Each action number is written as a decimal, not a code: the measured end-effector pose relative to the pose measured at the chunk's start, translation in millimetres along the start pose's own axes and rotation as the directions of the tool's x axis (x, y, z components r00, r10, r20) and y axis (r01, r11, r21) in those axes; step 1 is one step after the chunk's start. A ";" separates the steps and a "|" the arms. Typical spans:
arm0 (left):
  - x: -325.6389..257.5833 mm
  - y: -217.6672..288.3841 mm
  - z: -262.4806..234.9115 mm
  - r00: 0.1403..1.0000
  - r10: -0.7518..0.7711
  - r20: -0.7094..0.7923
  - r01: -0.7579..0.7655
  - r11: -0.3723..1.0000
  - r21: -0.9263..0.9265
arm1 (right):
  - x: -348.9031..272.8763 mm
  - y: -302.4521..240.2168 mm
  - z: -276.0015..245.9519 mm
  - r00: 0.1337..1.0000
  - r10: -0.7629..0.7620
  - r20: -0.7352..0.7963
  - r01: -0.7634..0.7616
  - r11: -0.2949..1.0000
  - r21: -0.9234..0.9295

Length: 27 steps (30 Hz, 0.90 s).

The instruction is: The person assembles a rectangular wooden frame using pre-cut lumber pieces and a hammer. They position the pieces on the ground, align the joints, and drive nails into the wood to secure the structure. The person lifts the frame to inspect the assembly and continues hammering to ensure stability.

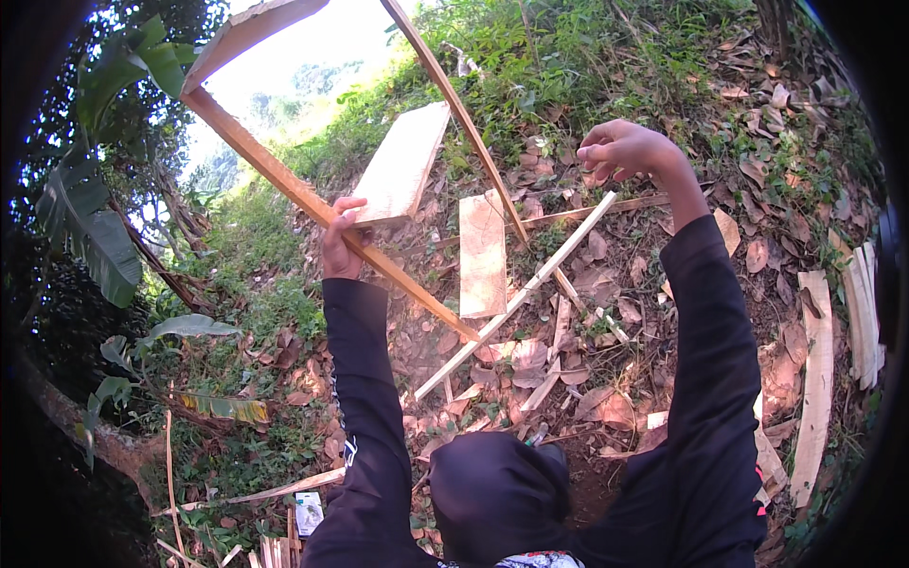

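Note:
My left hand [343, 244] is closed around a long, narrow wooden strip [275, 175], the left side of a tall wooden frame. Beside its fingers, the lower end of a short, pale board [402, 161] sits against the strip. At the top of the frame, a wider board [248, 36] meets the strip. Another strip [454, 104] slopes down on the right side. My right hand [627, 151] is raised to the right, apart from the wood, its fingers loosely bent and nothing visible in them. Below it, a pale batten [516, 295] slants across the strip's foot.
A second short board [483, 254] leans near the batten. Dry leaves and thin wood offcuts [549, 374] cover the sloping ground. Long, rough slabs [814, 379] lie at right. A small white packet [309, 513] is at lower left, near banana leaves [90, 222]. Green undergrowth rises behind.

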<state>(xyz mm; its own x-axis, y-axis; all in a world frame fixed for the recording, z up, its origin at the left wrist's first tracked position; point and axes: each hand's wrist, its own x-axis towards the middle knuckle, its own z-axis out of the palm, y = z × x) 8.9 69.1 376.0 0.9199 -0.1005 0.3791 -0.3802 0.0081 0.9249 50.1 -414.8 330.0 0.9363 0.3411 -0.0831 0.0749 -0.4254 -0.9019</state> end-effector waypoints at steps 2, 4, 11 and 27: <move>0.1 -0.2 0.1 1.000 -0.005 -0.003 0.005 1.000 -0.004 | 0.1 -0.3 0.0 1.000 0.007 -0.004 -0.007 1.000 -0.004; 0.1 -0.6 -0.3 1.000 -0.004 0.005 0.004 1.000 -0.007 | 0.0 -0.7 -0.1 1.000 0.010 -0.007 -0.010 1.000 -0.012; -2.2 -0.2 6.0 1.000 0.005 -0.011 -0.006 1.000 -0.012 | -2.2 -2.0 0.5 1.000 -0.010 0.010 0.010 1.000 -0.013; -4.4 0.0 8.6 1.000 0.008 -0.010 -0.008 1.000 -0.011 | -7.7 -5.7 -1.3 1.000 -0.004 0.006 0.005 1.000 -0.029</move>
<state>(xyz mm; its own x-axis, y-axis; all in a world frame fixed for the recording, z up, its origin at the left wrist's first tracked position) 4.0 61.0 374.0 0.9177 -0.0909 0.3867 -0.3865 0.0202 0.9221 42.9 -416.0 336.3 0.9339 0.3482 -0.0818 0.0893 -0.4484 -0.8894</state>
